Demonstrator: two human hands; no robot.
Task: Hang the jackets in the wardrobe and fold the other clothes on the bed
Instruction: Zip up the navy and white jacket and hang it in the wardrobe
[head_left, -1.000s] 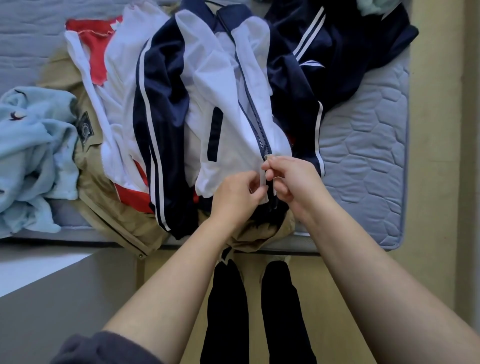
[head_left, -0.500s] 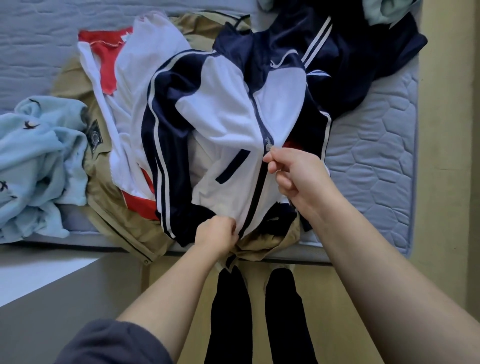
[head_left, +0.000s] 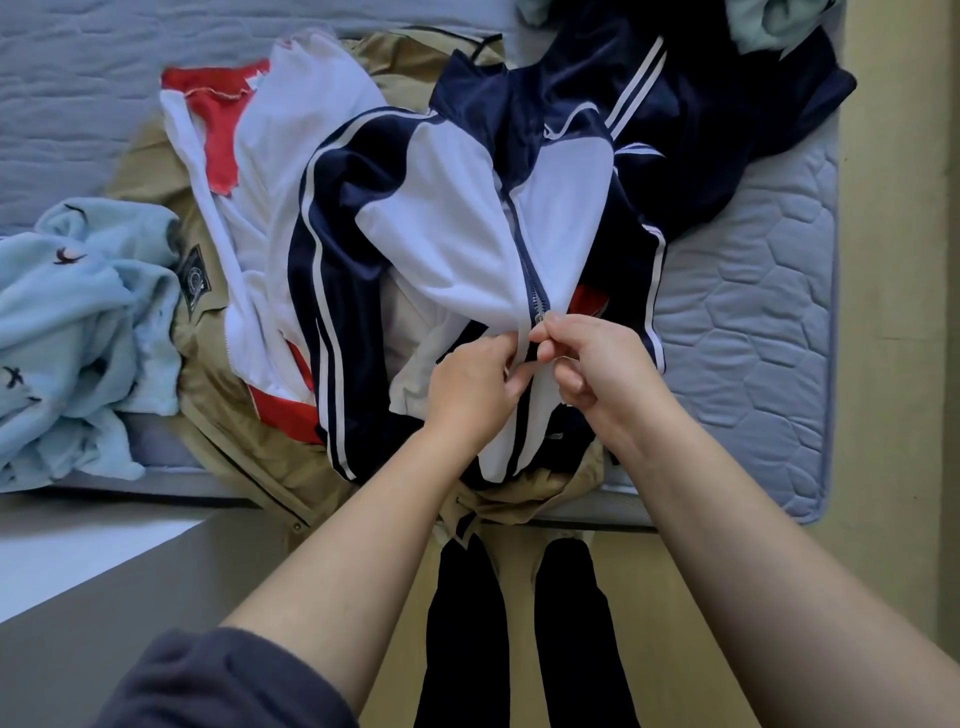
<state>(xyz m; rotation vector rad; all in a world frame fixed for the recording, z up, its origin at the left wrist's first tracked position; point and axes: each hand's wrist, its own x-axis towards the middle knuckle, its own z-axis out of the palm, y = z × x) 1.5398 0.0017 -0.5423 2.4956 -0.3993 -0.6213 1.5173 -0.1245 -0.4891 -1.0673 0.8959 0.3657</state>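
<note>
A quilted grey-blue bed mattress carried a heap of clothes. A khaki cotton jacket lay lowest, its hem spilling over the near edge. On it, mid-heap, lay the navy and white zip-front track jacket, front up. A pale blue fleece garment sat bunched at the left, a white and red top beside the track jacket, and a dark navy striped garment far right. The left hand had its grip pinched on the white front edge by the zip; the right hand had its grip closed at the small metal zip slider, low on the zip
</note>
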